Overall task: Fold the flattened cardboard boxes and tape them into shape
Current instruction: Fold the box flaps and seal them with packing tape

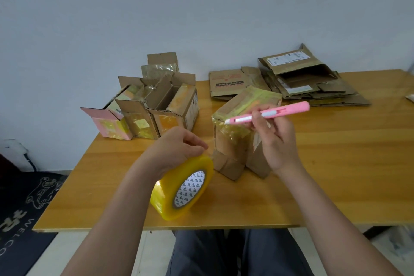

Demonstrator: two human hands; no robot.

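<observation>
A folded cardboard box [237, 141] stands on the wooden table [336, 175], its top covered in yellowish tape and its lower flaps splayed on the tabletop. My right hand [274, 141] grips a pink utility knife [277, 113], whose tip points left over the box's near top edge. My left hand [179, 148] holds a big roll of yellow tape [182, 188] just left of the box. Its fingers pinch a strip of clear tape that stretches toward the box.
Several taped boxes [152, 107] with open top flaps stand at the back left. A heap of flattened cardboard boxes [298, 80] lies at the back right. The table's near edge runs just behind my legs. A dark doormat [24, 208] lies on the floor at left.
</observation>
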